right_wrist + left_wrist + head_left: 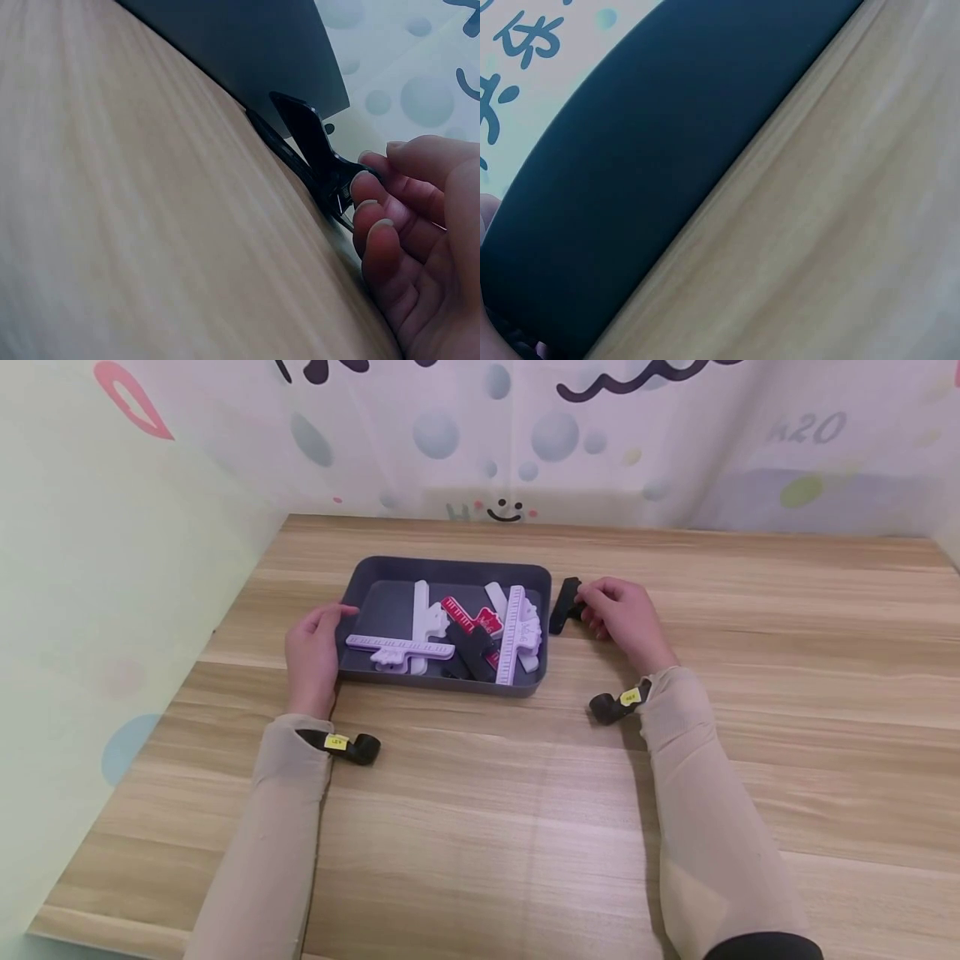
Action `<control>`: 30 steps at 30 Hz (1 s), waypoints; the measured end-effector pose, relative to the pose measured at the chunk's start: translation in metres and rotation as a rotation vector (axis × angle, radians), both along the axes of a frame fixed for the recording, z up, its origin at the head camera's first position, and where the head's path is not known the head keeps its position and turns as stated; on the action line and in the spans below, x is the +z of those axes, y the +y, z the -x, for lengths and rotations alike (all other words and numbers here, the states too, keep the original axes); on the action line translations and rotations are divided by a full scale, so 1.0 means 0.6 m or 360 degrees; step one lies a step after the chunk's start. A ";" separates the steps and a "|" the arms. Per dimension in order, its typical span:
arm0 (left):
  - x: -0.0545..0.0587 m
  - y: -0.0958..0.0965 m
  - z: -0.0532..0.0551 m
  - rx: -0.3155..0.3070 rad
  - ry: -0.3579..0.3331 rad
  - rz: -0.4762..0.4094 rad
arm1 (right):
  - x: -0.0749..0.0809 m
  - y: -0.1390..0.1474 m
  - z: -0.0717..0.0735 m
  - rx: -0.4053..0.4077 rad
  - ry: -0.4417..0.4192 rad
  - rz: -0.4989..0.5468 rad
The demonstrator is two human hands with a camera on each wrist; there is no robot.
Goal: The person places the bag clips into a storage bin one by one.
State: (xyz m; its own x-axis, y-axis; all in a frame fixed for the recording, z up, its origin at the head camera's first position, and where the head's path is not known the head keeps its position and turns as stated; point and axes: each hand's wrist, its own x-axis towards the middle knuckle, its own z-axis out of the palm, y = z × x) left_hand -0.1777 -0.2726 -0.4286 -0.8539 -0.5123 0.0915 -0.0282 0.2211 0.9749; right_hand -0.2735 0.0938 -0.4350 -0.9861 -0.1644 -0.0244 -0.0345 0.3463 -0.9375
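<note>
A dark grey tray (450, 687) lies on the wooden table, holding several long-jawed clips. My left hand (313, 652) grips the tray's left end, with one digit reaching over the rim; in the left wrist view the tray wall (652, 135) hides most of that hand. Just off the tray's right end, my right hand (626, 614) pinches a black clip (564, 606) by its handle end. The right wrist view shows this black clip (304, 139) at the table surface, its two long bars spread apart at the far end. Curled fingers (382, 251) partly cover its handle.
Inside the tray are lilac clips (512, 635), a white clip (421, 610), a red clip (459, 613) and a black clip (472, 652), some overlapping. Behind the wooden table (480, 827) hangs a printed white curtain (645, 452). A pale wall (135, 568) borders the left side.
</note>
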 end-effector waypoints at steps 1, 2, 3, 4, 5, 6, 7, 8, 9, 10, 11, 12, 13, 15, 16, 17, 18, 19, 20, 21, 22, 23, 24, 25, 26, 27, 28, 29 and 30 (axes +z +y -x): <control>0.000 0.000 0.000 0.0001 -0.0003 -0.0001 | 0.000 0.000 0.000 0.0000 -0.0001 0.0001; 0.000 0.000 0.000 0.0002 -0.0005 -0.0003 | -0.001 0.000 0.000 0.0000 -0.0001 0.0001; 0.000 0.000 0.000 0.0002 -0.0006 -0.0005 | -0.001 0.000 0.001 0.0002 -0.0001 0.0000; 0.000 0.000 0.000 0.0002 -0.0009 -0.0008 | -0.001 0.001 0.001 0.0003 0.0001 0.0000; 0.000 0.000 0.001 0.0002 -0.0012 -0.0010 | -0.001 0.001 0.001 0.0003 0.0002 0.0000; 0.001 0.001 0.001 0.0002 -0.0015 -0.0013 | -0.001 0.001 0.001 0.0004 0.0003 0.0003; 0.001 0.001 0.001 0.0000 -0.0018 -0.0012 | -0.002 0.001 0.001 0.0005 0.0005 0.0004; 0.001 0.001 0.001 -0.0001 -0.0022 -0.0012 | -0.002 0.001 0.001 0.0006 0.0005 0.0007; 0.001 0.001 0.000 -0.0002 -0.0024 -0.0013 | -0.002 0.001 0.002 0.0008 0.0004 0.0008; 0.001 0.001 0.000 -0.0004 -0.0025 -0.0013 | -0.002 0.001 0.002 0.0008 0.0003 0.0011; 0.002 0.001 0.000 -0.0005 -0.0026 -0.0015 | -0.002 0.002 0.002 0.0009 0.0003 0.0014; 0.002 0.002 0.000 -0.0008 -0.0024 -0.0020 | -0.002 0.002 0.002 0.0011 0.0003 0.0015; 0.002 0.002 0.000 -0.0007 -0.0021 -0.0014 | -0.002 0.002 0.002 0.0012 0.0002 0.0015; 0.002 0.002 0.000 -0.0005 -0.0015 -0.0011 | -0.002 0.002 0.002 0.0013 0.0005 0.0017; 0.002 0.002 0.000 -0.0004 -0.0014 -0.0011 | -0.002 0.002 0.002 0.0013 0.0007 0.0019; 0.003 0.002 0.000 -0.0004 -0.0015 -0.0013 | -0.001 0.002 0.002 0.0014 0.0008 0.0022; 0.003 0.002 0.000 -0.0002 -0.0015 -0.0011 | -0.001 0.002 0.002 0.0014 0.0008 0.0021; 0.003 0.002 0.000 -0.0002 -0.0017 -0.0003 | -0.001 0.002 0.002 0.0013 0.0007 0.0022; 0.003 0.002 0.000 -0.0003 -0.0022 -0.0005 | -0.001 0.002 0.002 0.0011 0.0006 0.0022; 0.003 0.002 0.001 -0.0004 -0.0025 -0.0009 | -0.001 0.002 0.002 0.0011 0.0003 0.0023; 0.003 0.001 0.000 -0.0005 -0.0026 -0.0010 | -0.002 0.002 0.002 0.0011 0.0001 0.0023; 0.003 0.002 0.000 -0.0006 -0.0027 -0.0015 | -0.002 0.002 0.002 0.0011 -0.0001 0.0022; 0.003 0.002 0.000 -0.0006 -0.0026 -0.0018 | -0.002 0.002 0.002 0.0011 -0.0003 0.0021; 0.003 0.002 0.000 -0.0006 -0.0025 -0.0023 | -0.002 0.002 0.003 0.0011 -0.0003 0.0021; 0.003 0.002 0.000 -0.0006 -0.0023 -0.0030 | -0.002 0.002 0.003 0.0011 -0.0003 0.0021; 0.002 0.001 0.000 -0.0007 -0.0020 -0.0038 | -0.002 0.002 0.003 0.0011 -0.0002 0.0021; 0.002 0.002 0.000 -0.0007 -0.0018 -0.0044 | -0.002 0.002 0.002 0.0012 0.0001 0.0020; 0.002 0.001 0.000 -0.0006 -0.0018 -0.0040 | -0.002 0.002 0.002 0.0012 0.0004 0.0022; 0.002 0.001 0.000 -0.0006 -0.0018 -0.0038 | -0.002 0.002 0.002 0.0014 0.0006 0.0024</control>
State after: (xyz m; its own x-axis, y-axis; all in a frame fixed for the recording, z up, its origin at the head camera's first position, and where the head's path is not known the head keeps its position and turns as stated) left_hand -0.1777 -0.2717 -0.4273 -0.8568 -0.5109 0.0694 -0.0387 0.1979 0.9795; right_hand -0.2748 0.0949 -0.4364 -0.9847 -0.1731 -0.0179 -0.0412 0.3318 -0.9424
